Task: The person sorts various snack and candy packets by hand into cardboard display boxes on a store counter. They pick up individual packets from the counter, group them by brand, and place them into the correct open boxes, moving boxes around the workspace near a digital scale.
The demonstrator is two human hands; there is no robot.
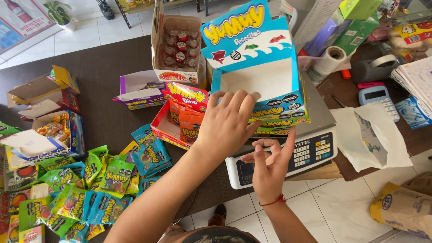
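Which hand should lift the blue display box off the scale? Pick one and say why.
Probably the left hand: it already rests on the blue display box. The right hand is lower, at the scale front.

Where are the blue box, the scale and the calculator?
blue box (258,78): head view, pale inner back wall.
scale (315,150): head view, front keypad panel.
calculator (377,96): head view, upper body near its screen.
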